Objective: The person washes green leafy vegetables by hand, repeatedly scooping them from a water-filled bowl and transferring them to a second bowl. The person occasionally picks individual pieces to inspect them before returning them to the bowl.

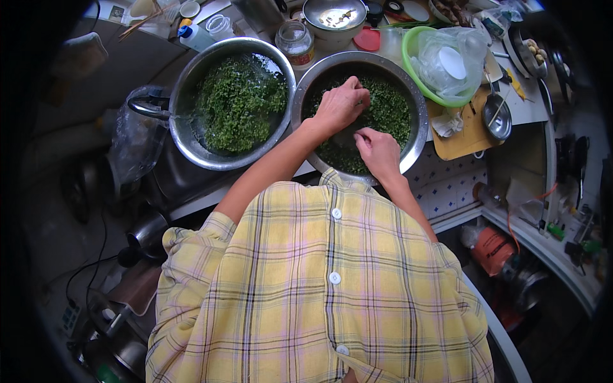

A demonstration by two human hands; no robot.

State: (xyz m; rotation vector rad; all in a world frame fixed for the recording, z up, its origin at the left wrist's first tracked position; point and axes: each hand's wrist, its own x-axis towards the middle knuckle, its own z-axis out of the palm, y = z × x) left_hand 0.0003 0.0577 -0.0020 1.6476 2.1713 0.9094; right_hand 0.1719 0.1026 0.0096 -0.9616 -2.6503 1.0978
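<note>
Both of my hands are over a wide stainless steel basin (pixel 420 107) that holds small-leaved greens (pixel 390 107) in dark water. My left hand (pixel 342 104) is above the middle of the basin, fingers curled down; whether it pinches anything is hidden. Lower and to the right, my right hand (pixel 380 151) has thumb and forefinger close together, and any small piece between them is too small to make out. To the left, touching or nearly touching this basin, a second steel basin (pixel 178 103) holds a large heap of wet greens (pixel 239 105) in water.
A faucet (pixel 148 107) reaches the left basin's rim. Behind stand a glass jar (pixel 294 43), a metal bowl (pixel 334 16) and a blue-capped bottle (pixel 195 37). At right are a green plastic basin (pixel 409 48) with clear bags, and a yellow cutting board (pixel 445 143) with a steel ladle (pixel 497 117).
</note>
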